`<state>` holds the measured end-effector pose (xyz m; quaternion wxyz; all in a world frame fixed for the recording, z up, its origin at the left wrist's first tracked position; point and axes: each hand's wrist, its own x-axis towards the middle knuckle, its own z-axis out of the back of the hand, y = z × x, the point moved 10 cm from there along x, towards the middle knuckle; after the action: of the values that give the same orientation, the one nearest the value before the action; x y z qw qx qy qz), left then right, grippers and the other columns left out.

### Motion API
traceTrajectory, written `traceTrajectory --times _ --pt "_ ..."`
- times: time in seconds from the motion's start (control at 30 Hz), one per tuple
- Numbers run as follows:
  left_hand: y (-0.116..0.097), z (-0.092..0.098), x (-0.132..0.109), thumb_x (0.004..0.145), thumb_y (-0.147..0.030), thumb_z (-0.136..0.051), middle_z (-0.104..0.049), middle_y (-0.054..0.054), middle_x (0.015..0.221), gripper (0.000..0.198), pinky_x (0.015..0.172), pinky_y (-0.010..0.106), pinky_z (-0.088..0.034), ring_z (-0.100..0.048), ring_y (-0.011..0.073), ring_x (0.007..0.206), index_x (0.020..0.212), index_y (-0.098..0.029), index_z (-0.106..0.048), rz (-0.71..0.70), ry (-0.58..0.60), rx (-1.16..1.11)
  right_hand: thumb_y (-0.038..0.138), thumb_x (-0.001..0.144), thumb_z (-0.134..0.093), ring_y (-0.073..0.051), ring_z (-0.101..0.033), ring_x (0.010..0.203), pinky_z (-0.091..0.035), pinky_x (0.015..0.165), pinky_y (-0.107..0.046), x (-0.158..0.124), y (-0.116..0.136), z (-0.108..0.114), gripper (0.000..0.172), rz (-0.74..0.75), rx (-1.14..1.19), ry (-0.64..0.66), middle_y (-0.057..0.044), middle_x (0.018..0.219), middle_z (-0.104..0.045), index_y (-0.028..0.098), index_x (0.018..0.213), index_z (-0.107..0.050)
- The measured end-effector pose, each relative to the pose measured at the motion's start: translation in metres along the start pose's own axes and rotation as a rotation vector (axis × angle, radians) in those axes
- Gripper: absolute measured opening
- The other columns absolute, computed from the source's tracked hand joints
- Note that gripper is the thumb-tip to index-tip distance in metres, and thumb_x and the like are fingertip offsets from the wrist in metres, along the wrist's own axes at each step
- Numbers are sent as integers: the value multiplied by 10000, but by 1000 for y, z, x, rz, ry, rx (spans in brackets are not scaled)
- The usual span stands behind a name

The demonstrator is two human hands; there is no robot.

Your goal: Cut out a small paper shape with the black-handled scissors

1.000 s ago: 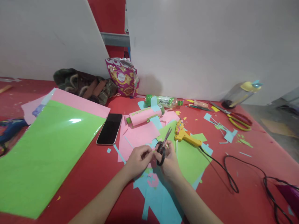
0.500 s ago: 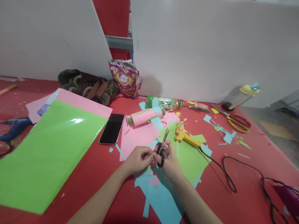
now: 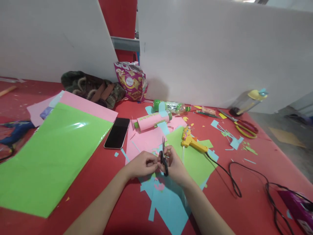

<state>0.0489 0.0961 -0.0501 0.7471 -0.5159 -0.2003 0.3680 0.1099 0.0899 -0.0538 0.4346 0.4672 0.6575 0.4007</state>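
My right hand (image 3: 174,164) is closed around a small pair of black-handled scissors (image 3: 163,160), whose blades point up and away from me. Close beside it, my left hand (image 3: 143,164) is pinched, its fingertips meeting those of the right. Whatever lies between those fingertips is too small or hidden to name. Below both hands are blue paper sheets (image 3: 168,204) with a pink paper scrap (image 3: 159,186) on them. Green paper (image 3: 199,166) lies to the right under a yellow glue gun (image 3: 193,143). Beyond the hands rests a roll wrapped in pink paper (image 3: 153,121).
A phone (image 3: 117,133) and large green sheets (image 3: 58,156) lie on the left. At the back are a snack bag (image 3: 132,81), a plastic bottle (image 3: 171,107) and a camouflage-patterned bag (image 3: 93,89). Large scissors (image 3: 241,125) and a black cable (image 3: 254,173) lie right.
The small scissors have turned more upright and edge-on in my right hand. Both hands stay together, fingertips touching, with a slight shift left. The view has moved a little.
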Motion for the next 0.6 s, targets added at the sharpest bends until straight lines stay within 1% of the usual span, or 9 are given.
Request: traceTrajectory --times 0.1,0.2,0.33,0.5,0.6 --pt "-3 6 0 635 -123 -417 -340 -55 464 153 449 179 -246 -301 56 449 483 -139 -419 4 -44 -11 22 513 -661 -63 -482 531 -369 495 -163 0 2 5 402 33 41 -54 91 618 -512 225 706 -373" --pt "-5 11 -1 675 -151 -409 -415 -36 502 148 466 180 -288 -354 67 469 548 -129 -481 20 -97 -34 54 539 -650 -58 -467 513 -358 470 -155 0 4 12 374 65 94 -128 88 633 -512 227 720 -371" --pt "-6 9 0 722 -184 -405 -485 -17 578 151 476 179 -337 -413 77 493 672 -123 -534 33 -131 -61 85 561 -636 -58 -457 501 -345 442 -147 1 3 20 356 101 139 -203 87 631 -508 230 735 -362" --pt "-6 8 1 765 -237 -404 -500 -10 569 216 516 190 -362 -437 91 530 615 -127 -514 35 -198 -57 89 561 -633 -56 -462 505 -352 448 -145 -1 -1 25 355 110 155 -275 86 631 -513 230 735 -357" --pt "-7 9 1 785 -262 -389 -526 1 590 246 557 202 -384 -467 102 567 617 -131 -512 41 -245 -59 88 565 -631 -55 -474 517 -365 470 -148 -2 -1 25 358 126 187 -289 91 634 -509 230 738 -351"
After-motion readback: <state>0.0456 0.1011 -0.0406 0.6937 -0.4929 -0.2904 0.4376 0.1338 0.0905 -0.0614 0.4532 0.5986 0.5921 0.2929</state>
